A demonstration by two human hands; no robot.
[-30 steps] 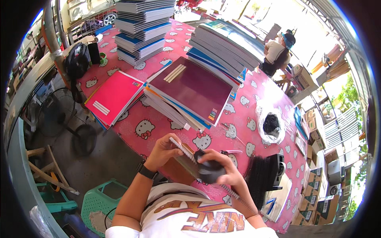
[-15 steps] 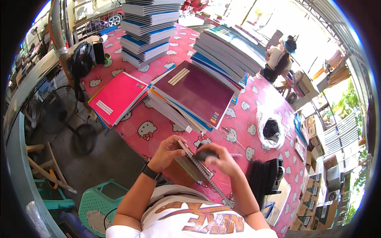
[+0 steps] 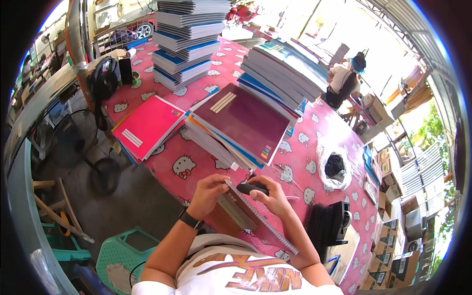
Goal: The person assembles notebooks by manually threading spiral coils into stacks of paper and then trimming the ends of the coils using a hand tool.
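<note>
My left hand (image 3: 208, 196), a dark band on its wrist, grips the upper corner of a spiral notebook (image 3: 241, 211) between thumb and fingers. The notebook is tilted on edge near my body, its coil spine running down to the right. My right hand (image 3: 273, 197) is closed around a black-handled tool (image 3: 252, 187), held beside the top end of the coil. The tool's working tip is hard to make out. Just beyond my hands lies a stack of notebooks with a maroon cover (image 3: 241, 120) on top.
Pink notebooks (image 3: 150, 127), a tall notebook stack (image 3: 184, 64) and a grey-edged stack (image 3: 280, 73) stand on the pink patterned table (image 3: 164, 172). Right are a plastic bag with black contents (image 3: 336, 167) and black coils (image 3: 317, 223). A green stool (image 3: 118, 250) and a fan stand left.
My right hand, blurred before, has turned and now shows the black-handled tool more plainly by the coil's top end. The left hand keeps its hold on the notebook, slightly lower.
</note>
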